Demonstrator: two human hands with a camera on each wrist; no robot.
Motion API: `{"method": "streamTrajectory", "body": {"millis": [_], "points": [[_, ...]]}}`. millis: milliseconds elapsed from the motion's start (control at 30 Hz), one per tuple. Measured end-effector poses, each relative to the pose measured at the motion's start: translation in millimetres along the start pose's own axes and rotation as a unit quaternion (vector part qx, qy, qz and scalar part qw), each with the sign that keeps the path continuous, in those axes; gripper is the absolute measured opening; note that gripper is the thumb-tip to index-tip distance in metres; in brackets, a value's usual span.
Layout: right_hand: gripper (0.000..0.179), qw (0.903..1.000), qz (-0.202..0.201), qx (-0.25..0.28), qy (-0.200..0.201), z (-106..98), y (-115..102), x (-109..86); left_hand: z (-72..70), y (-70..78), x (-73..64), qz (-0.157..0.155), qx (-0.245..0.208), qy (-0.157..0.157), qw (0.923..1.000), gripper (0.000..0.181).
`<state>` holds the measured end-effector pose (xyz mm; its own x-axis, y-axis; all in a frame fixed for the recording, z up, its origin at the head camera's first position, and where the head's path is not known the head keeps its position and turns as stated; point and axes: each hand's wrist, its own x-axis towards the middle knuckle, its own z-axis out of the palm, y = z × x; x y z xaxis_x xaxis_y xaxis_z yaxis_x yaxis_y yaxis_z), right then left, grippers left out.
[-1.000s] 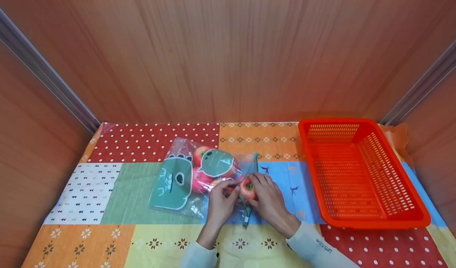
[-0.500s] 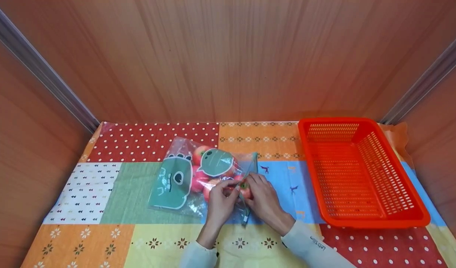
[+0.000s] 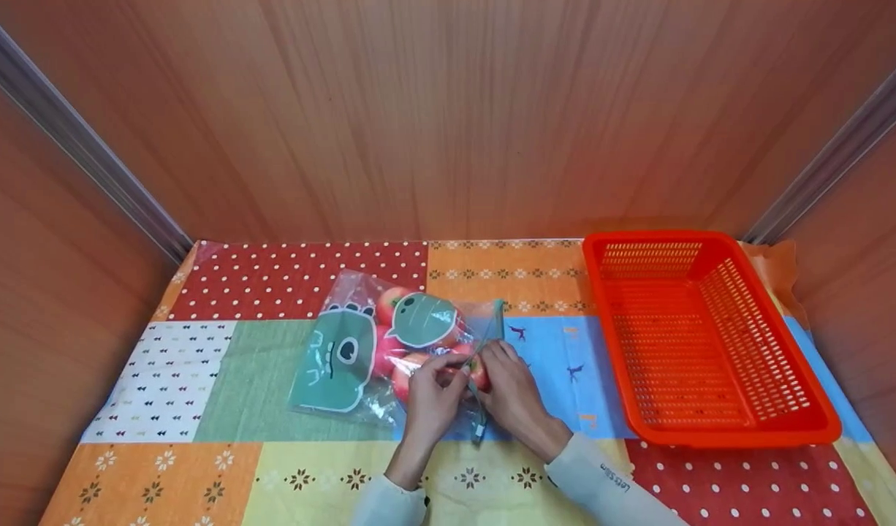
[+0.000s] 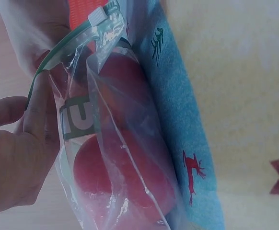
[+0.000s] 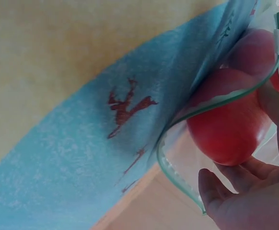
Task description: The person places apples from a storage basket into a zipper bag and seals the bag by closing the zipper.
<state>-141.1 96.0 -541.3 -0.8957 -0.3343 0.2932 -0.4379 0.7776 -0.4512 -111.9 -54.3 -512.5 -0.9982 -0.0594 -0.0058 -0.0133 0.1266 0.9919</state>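
Observation:
A clear zip bag (image 3: 338,369) printed with green cartoon shapes lies on the cloth with several red apples (image 3: 389,301) inside. My left hand (image 3: 432,405) pinches the green zip edge of the bag's mouth between thumb and finger, as the left wrist view shows. In the right wrist view, my right hand (image 5: 259,196) holds one apple (image 5: 233,127) with thumb and fingers, partly inside the open mouth. A white slider (image 4: 97,17) sits at one end of the zip. In the head view, the fingers hide part of the apple.
To the right of the hands stands a red-orange plastic basket (image 3: 620,365) with slotted walls; nothing is seen in it. A patchwork cloth (image 3: 294,482) covers the table. Wood-grain panels (image 3: 448,124) close off the back and both sides.
My right hand has moved left with the apple, pushing it farther into the bag's mouth. My left hand keeps its pinch on the zip edge.

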Motion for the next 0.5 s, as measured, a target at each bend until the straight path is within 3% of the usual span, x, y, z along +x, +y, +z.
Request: {"method": "streamTrajectory", "body": {"millis": [333,500], "points": [[0.077,0.9965,0.005,0.075,-0.036,-4,7,-8.6,-2.8,-3.6,1.8,-0.008,0.010,-0.011,0.9999,0.024],[0.075,0.9954,0.014,0.093,-0.016,-13,14,-13.6,-3.8,-4.7,1.9,0.004,0.005,-0.015,0.9999,0.024]]}}
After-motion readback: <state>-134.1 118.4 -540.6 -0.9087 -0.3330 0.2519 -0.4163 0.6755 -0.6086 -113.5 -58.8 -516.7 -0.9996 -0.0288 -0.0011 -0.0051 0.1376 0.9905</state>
